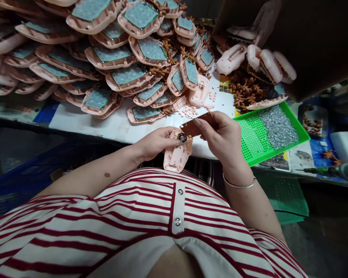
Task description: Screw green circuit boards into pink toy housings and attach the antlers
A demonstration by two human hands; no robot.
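My left hand (159, 141) is closed on a pink plastic shell (176, 156), its thumb beside a round dark part (182, 137) near the shell's top. The shell is held just off the table's front edge, its inner side with small posts facing up. Between the thumb and fingers of my right hand (220, 133) is a brown board (193, 125), tilted over the upper right of the shell. Whether board and shell touch, I cannot tell. Small pink rings (189, 112) lie on the table just beyond the board.
Pink shells with teal boards (146, 50) are piled at the back left. A green tray (251, 135) of metal screws (280, 127) stands to the right. Brown parts (249, 90) lie behind it. An electric screwdriver (336, 171) points in from the right edge.
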